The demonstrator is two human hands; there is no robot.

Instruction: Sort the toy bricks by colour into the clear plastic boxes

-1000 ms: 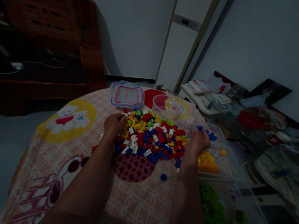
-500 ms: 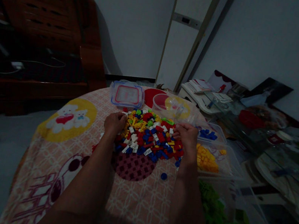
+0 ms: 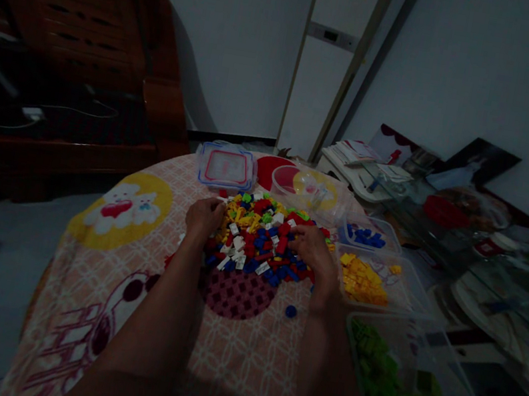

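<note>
A mixed heap of toy building bricks [image 3: 257, 244], in red, blue, yellow, white and green, lies on a round table with a patterned cloth [image 3: 238, 356]. At its left edge is my left hand [image 3: 203, 218], with the fingers curled together; whatever they may hold is too small and dark to make out. My right hand [image 3: 312, 250] reaches over the right part of the heap, fingers stretched out and a little apart, close to red and blue bricks. A round blue piece [image 3: 291, 311] lies alone in front of the heap.
Along the right edge stand clear boxes of blue bricks [image 3: 364, 236], yellow bricks [image 3: 363, 281] and green bricks [image 3: 375, 368]. A clear lidded box [image 3: 227, 167] and a round clear container [image 3: 287, 181] sit behind the heap. A cluttered glass table [image 3: 423, 218] stands to the right.
My right hand has moved left and slightly down, from the heap's right edge onto its bricks, and its fingers have stretched out. My left hand has stayed nearly in place.
</note>
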